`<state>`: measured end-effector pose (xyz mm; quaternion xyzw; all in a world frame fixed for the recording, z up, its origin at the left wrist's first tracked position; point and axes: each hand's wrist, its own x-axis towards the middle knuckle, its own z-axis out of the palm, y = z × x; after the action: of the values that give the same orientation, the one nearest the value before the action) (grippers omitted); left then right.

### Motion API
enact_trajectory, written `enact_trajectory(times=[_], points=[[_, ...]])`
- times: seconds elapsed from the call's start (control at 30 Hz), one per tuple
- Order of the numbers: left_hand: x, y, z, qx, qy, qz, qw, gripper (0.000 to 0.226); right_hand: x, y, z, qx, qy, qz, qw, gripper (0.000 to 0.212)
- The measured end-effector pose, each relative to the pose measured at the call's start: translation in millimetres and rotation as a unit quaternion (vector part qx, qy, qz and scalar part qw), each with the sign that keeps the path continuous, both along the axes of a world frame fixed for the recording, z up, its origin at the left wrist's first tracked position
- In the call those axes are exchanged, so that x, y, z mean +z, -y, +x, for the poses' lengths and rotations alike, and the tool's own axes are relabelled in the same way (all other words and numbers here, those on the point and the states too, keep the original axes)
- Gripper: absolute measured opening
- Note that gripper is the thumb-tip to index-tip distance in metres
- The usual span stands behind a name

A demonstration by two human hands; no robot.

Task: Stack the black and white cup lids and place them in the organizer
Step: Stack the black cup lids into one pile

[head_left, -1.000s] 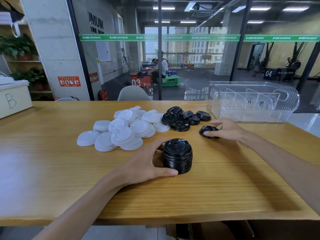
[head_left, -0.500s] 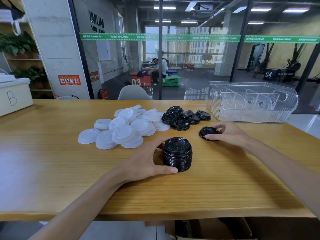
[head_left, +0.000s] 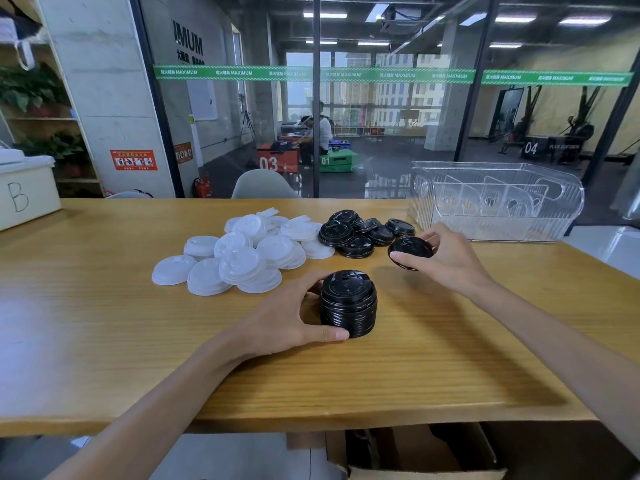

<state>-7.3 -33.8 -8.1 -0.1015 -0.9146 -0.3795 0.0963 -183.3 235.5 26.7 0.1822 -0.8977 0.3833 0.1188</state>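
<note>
Landmark: the black stack stands on the bench, near the front edge, and everything below is placed from it.
Left hand: the left hand is curled round the stack's left side, thumb at the base in front and fingers behind, holding it steady.
Right hand: the right hand pinches a single black lid by its rim, thumb at the front edge and fingers over the back; the lid is tilted and looks lifted off the bench, behind and to the right of the stack.
Loose black lids: a small heap lies behind the stack.
White lids: a wider pile lies behind and to the left of the stack, unsorted.
Organizer: the clear organizer sits well behind and to the right of the stack, its slots apparently unfilled.
Step in hand: probably adding the held lid to the stack.
Doing it well: level the lid dome-up, centre it over the top, then press lightly until it nests, while the left hand braces against tipping.
Risk: an off-centre lid would likely make the column lean.
</note>
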Motion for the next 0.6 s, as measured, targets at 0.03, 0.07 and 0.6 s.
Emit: enact_trajectory(times=[0.03,0.07,0.6], points=[[0,0,0,0.000,0.002,0.000,1.000,0.087,3,1,4,-0.002,-0.005,0.002,1.000,0.070],[0,0,0,0.000,0.002,0.000,1.000,0.087,7,3,8,-0.004,-0.007,0.003,1.000,0.070],[-2,0,-2,-0.002,0.005,-0.004,1.000,0.088,24,48,87,0.091,-0.050,-0.027,0.994,0.064]])
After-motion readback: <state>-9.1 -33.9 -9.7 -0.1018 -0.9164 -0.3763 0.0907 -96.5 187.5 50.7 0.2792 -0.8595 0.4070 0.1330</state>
